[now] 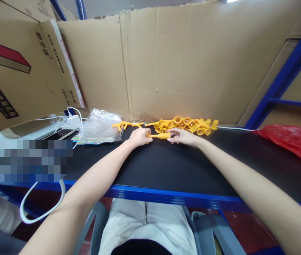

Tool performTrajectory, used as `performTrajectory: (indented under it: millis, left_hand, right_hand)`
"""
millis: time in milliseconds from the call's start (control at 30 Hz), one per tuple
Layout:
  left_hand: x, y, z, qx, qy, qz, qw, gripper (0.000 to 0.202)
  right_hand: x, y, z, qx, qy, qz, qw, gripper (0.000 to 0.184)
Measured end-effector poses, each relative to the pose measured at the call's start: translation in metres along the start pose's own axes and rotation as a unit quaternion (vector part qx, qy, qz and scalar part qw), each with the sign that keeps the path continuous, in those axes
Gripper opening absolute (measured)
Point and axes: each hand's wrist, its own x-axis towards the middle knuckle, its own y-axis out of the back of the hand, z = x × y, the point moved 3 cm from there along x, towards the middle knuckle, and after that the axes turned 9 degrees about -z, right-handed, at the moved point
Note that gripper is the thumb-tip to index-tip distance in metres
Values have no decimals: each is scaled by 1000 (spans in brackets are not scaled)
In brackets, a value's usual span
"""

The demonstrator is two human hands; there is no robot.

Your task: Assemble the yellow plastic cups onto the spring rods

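Note:
Both my arms reach far across a black tabletop (166, 166). My left hand (139, 136) is closed around one end of a small yellow plastic part (159, 135). My right hand (182, 136) pinches the other end of the same part with its fingers curled. Just behind the hands lies a pile of several yellow plastic cup-shaped parts (189, 125). Two more yellow T-shaped pieces (126, 125) lie to the left of my left hand.
A clear plastic bag (99, 126) lies left of the parts. A white power adapter with cables (72, 121) sits at the far left. A red plastic bag (294, 141) is on the right. Cardboard sheets (182, 63) wall the back; a blue shelf post (285, 74) stands right.

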Motion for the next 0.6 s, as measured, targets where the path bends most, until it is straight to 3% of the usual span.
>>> performTrajectory:
  millis: [167, 600]
  left_hand:
    - [0, 0, -1, -1, 5, -3, 1000, 29]
    - [1, 0, 0, 6, 3, -1, 1000, 29]
  right_hand:
    - [4, 1, 6, -3, 6, 6, 1000, 43]
    - [2, 0, 6, 27, -8, 13, 1000, 42]
